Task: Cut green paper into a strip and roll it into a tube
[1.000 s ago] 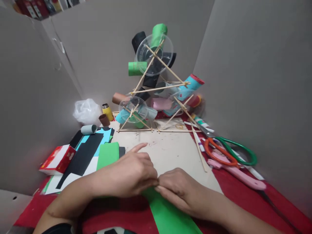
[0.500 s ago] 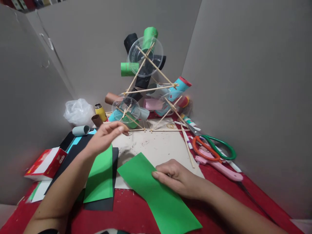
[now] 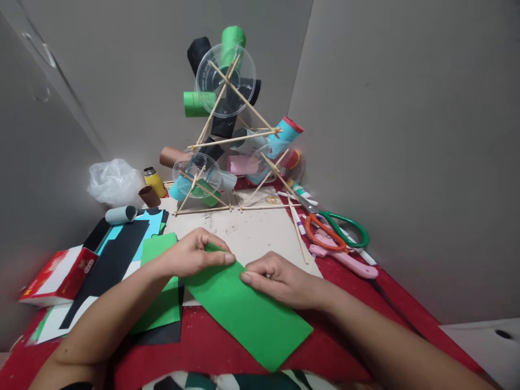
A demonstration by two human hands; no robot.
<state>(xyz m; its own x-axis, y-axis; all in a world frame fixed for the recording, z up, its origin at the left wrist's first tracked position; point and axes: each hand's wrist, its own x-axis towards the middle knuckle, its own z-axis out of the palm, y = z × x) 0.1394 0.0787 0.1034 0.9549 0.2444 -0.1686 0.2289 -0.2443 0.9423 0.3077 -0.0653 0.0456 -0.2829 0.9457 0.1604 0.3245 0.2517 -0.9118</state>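
Note:
A strip of green paper slants across the front of the table, held up in both hands. My left hand pinches its upper left end, thumb on top. Along the top edge, a little to the right, my right hand grips the same paper between thumb and fingers. Under my left forearm lies another green sheet on top of black paper. Behind the hands stands a stick frame with clear plastic discs that carry paper tubes in several colours.
Orange and green handled scissors and a pink glue gun lie at the right. At the left are a red box, a grey paper tube, a yellow bottle and a plastic bag. Grey panels surround the table.
My left hand has come down from above the board and taken hold of the green paper's left end. My right hand keeps its grip. The camera view has shifted slightly.

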